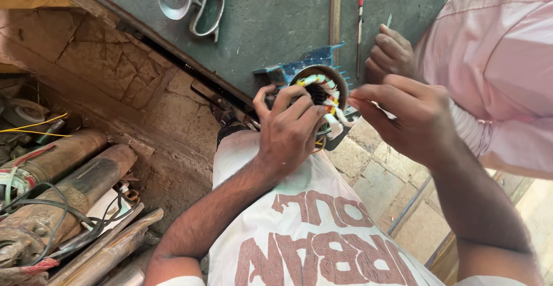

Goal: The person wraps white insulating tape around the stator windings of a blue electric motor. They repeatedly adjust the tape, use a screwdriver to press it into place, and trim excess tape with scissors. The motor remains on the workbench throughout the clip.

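A blue finned motor stator (322,70) with copper windings and white and yellow sleeved leads rests at the edge of a dark green surface (271,15). My left hand (288,127) grips its near rim, fingers curled over the sleeved wires. My right hand (409,116) hovers just right of the stator, fingertips pinched on a thin white strand or sleeve coming from the windings. What lies under my left palm is hidden.
Large metal scissors (196,1) lie on the green surface at the top. Another person in a pink shirt (495,61) stands at right, one hand (391,52) holding a thin stick. Rusty pump bodies and cables (63,188) are piled at lower left on the stone floor.
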